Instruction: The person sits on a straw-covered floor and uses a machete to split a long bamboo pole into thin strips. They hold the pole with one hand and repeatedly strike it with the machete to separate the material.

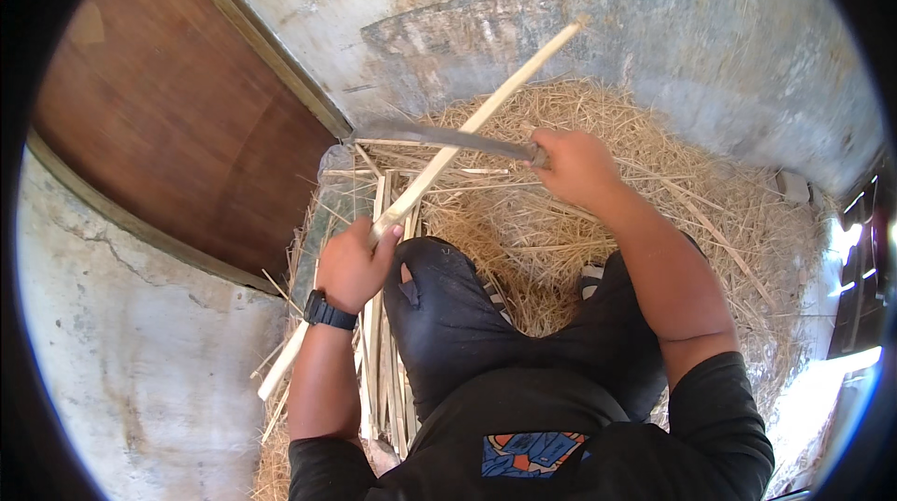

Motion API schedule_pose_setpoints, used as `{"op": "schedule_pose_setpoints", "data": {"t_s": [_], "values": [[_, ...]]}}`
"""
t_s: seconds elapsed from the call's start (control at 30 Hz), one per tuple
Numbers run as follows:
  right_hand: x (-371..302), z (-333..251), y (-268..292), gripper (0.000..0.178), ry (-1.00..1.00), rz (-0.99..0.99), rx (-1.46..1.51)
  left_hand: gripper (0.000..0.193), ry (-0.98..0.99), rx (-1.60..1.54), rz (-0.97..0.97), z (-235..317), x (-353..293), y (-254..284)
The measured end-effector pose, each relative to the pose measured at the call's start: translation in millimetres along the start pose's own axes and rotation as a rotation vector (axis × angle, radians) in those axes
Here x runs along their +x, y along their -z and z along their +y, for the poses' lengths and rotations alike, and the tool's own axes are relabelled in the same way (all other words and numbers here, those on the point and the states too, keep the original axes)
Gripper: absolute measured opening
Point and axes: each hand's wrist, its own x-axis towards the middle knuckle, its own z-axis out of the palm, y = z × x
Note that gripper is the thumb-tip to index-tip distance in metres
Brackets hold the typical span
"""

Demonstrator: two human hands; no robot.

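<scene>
A long pale strip of split wood or bamboo (500, 97) slants from the lower left up toward the far wall. My left hand (359, 263), with a black watch on its wrist, is closed around the strip near its middle, beside my left knee. My right hand (575, 164) grips the handle of a machete (420, 135), whose long grey blade points left and crosses the strip beyond my left hand. Blade and strip look to be touching, though the exact contact cannot be made out. My fingers hide most of the handle.
Several pale strips (374, 361) lie stacked beside my left leg. Straw-like shavings (542, 239) cover the floor around my feet. A brown wooden door (187, 118) stands at the left, and a stained plaster wall (654, 24) rises ahead. Slatted openings (855, 258) are at the right.
</scene>
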Motion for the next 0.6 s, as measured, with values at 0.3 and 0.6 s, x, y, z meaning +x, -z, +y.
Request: {"op": "schedule_pose_setpoints", "data": {"t_s": [0.3,0.6], "values": [[19.7,29.6,-10.4,0.017,-0.105,-0.017,-0.042,0.054,0.080,-0.210,-0.134,-24.9,-44.9,-21.0],[13.0,18.4,-26.8,0.017,0.043,-0.198,-0.034,0.043,0.109,-0.186,-0.015,-46.5,-74.3,-51.3]]}}
